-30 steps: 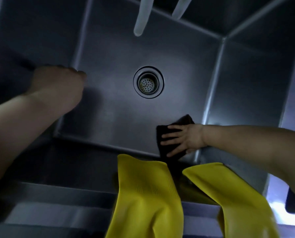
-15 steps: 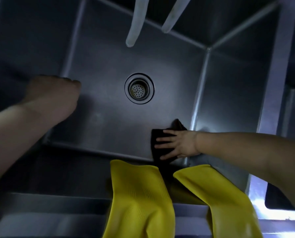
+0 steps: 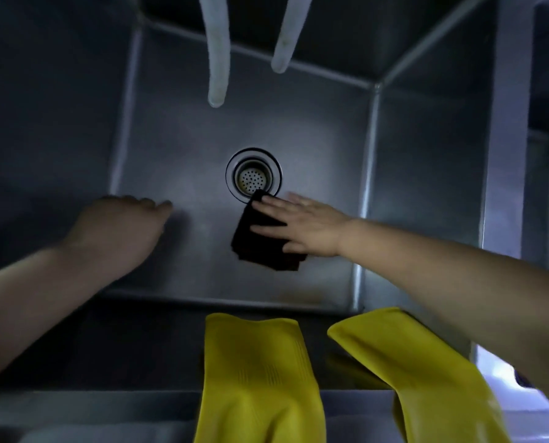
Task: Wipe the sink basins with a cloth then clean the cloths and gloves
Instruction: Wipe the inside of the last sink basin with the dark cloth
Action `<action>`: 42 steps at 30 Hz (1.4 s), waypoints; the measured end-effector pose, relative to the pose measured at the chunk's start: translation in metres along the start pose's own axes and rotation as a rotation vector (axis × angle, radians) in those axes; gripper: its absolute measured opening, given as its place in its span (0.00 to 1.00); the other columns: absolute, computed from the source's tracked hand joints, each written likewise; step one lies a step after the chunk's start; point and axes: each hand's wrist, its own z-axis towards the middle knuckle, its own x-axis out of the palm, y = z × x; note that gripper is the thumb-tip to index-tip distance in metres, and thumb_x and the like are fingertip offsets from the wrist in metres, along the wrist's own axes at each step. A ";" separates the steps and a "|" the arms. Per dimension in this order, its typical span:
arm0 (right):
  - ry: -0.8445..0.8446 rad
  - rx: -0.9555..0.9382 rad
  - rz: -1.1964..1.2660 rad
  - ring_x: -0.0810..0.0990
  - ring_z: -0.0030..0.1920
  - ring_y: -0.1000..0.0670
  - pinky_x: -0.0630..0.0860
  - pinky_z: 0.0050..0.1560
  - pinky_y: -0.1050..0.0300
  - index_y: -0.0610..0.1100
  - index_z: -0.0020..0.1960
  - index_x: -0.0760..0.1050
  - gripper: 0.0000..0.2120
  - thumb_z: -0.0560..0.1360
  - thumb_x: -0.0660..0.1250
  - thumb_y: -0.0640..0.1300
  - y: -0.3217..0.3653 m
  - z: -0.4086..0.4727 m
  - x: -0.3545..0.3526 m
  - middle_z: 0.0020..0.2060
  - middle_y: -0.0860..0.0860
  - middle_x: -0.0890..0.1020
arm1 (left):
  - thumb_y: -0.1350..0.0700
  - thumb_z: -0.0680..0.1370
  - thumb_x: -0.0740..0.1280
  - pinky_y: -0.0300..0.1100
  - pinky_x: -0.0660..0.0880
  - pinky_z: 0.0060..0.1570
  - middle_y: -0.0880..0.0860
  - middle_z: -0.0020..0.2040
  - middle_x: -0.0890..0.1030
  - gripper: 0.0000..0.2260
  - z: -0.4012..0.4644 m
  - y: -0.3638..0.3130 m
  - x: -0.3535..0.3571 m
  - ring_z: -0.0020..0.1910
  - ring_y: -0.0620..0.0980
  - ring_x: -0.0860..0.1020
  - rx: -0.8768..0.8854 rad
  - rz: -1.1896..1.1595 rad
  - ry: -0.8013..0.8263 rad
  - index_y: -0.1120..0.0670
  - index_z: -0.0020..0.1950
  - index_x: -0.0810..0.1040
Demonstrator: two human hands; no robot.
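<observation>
1. My right hand (image 3: 302, 227) lies flat on the black cloth (image 3: 260, 241), fingers straight and slightly spread, pressing it against the floor of the sink basin (image 3: 177, 148).
2. The cloth is a dark, soft-looking folded square, matte against the metal. Its far corner touches the rim of the drain (image 3: 253, 176), and its near edge pokes out beneath my palm.
3. My left hand (image 3: 120, 231) is over the left part of the basin floor, knuckles up, fingers loosely curled with the tips pointing toward the drain. It holds nothing. I cannot tell whether it rests on the metal or hangs just above it.
4. The basin is brushed stainless steel, square and deep, with straight walls and bright seams at the corners. The floor shows a dull sheen around the drain.
5. The drain is a round metal ring with a perforated strainer cup set in its middle.
6. Two yellow rubber gloves (image 3: 260, 378) hang over the near rim of the sink, cuffs down into the basin. They are smooth and glossy, with fine ribbing on the left one. The right glove passes under my right forearm.
7. Two pale, translucent hoses (image 3: 217, 52) hang down from above the far wall, both with rounded ends, the left one reaching lower.
8. A second basin (image 3: 548, 193) shows at the right, past the steel divider.
</observation>
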 end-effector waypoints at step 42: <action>-0.501 0.948 0.275 0.75 0.39 0.44 0.61 0.33 0.58 0.48 0.53 0.75 0.11 0.79 0.56 0.50 -0.079 -0.085 -0.060 0.43 0.48 0.80 | 0.39 0.80 0.45 0.60 0.31 0.70 0.50 0.78 0.43 0.28 0.257 -0.204 -0.029 0.76 0.53 0.36 0.370 0.010 -0.261 0.47 0.76 0.38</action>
